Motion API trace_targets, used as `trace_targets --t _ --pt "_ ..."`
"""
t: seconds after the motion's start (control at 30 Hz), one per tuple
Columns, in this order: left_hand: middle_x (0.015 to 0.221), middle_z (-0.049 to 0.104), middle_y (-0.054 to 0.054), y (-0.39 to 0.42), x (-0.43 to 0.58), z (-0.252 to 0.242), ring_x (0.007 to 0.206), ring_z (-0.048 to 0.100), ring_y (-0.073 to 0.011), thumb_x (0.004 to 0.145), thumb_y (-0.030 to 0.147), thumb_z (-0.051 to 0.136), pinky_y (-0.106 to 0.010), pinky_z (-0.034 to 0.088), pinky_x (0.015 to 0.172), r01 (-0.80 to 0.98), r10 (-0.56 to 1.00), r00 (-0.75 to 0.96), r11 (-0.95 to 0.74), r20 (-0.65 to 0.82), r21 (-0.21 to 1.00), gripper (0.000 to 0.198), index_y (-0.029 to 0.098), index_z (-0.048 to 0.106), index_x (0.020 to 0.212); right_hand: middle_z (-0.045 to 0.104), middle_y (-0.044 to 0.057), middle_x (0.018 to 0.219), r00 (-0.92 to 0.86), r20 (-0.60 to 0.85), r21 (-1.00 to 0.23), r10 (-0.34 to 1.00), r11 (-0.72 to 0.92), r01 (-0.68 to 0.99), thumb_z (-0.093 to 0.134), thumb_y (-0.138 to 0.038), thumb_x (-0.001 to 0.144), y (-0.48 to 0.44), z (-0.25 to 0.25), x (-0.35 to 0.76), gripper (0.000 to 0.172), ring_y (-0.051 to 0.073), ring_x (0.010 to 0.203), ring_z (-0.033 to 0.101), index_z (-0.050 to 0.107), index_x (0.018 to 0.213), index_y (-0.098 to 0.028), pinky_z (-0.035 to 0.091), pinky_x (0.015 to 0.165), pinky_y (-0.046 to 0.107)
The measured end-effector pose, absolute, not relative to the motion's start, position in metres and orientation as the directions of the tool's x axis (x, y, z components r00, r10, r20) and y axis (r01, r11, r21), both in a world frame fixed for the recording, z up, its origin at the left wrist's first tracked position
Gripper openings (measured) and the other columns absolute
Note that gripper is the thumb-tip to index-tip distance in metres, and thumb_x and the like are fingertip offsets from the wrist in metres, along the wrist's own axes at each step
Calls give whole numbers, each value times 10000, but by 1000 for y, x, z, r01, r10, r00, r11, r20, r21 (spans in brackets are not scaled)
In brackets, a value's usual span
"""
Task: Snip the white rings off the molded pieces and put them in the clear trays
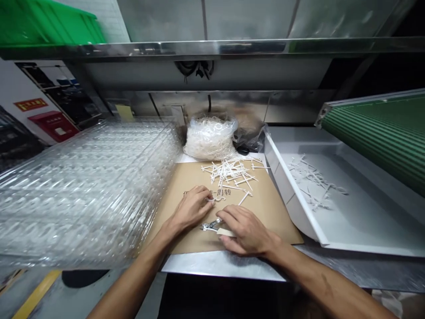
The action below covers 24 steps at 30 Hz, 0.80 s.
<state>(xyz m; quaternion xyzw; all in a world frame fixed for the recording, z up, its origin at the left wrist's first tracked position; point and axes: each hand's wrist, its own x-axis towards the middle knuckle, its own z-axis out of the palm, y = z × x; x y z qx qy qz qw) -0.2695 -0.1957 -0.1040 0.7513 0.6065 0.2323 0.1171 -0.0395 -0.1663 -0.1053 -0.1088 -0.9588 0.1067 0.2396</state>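
The cardboard sheet [275, 217] is free at its near right corner. A tray stack [83, 195] blocks its left edge, a white bin [295, 199] its right, a bag [210, 138] and white sticks [232, 170] its far edge.

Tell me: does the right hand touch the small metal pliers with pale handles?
Touching. The head view shows the right hand closed over the pale handles of the small metal pliers.

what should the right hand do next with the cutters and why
Probably nudge the cutters up to the white plastic piece: the right hand holds them with the tip just short of it, while the left hand pins the piece on the cardboard sheet.
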Motion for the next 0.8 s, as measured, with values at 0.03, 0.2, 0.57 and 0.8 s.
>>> trace_targets --t 0.03,0.2,0.57,0.8 --pt "1008 653 -62 -196 -271 -105 991 596 -229 958 302 527 -370 463 919 856 964 163 -244 211 455 151 206 643 956 636 147 1010 -855 439 -275 277 947 165 497 -330 891 -165 -105 -39 375 273 897 580 551 1190 -110 516 792 401" --pt "1114 628 -83 -199 -274 -111 1045 575 -252 938 347 590 -402 466 943 847 961 163 -253 224 468 333 206 582 1240 632 150 1018 -822 448 -334 351 919 211 510 -297 908 -159 -109 -39 340 274 898 589 529 1202 -127 531 782 405" --pt "1079 631 -63 -199 -270 -118 1008 592 -215 997 246 495 -362 492 917 855 939 163 -288 303 432 258 238 676 1181 623 160 1062 -800 424 -383 425 884 266 527 -252 903 -157 -110 -37 367 278 914 609 516 1247 -125 530 801 412" --pt "1087 618 -79 -200 -269 -117 1025 581 -245 952 277 571 -409 490 942 847 942 175 -292 286 444 312 221 619 1255 629 160 1061 -792 431 -369 432 885 282 527 -264 905 -157 -109 -37 358 279 909 617 526 1234 -122 535 807 417"
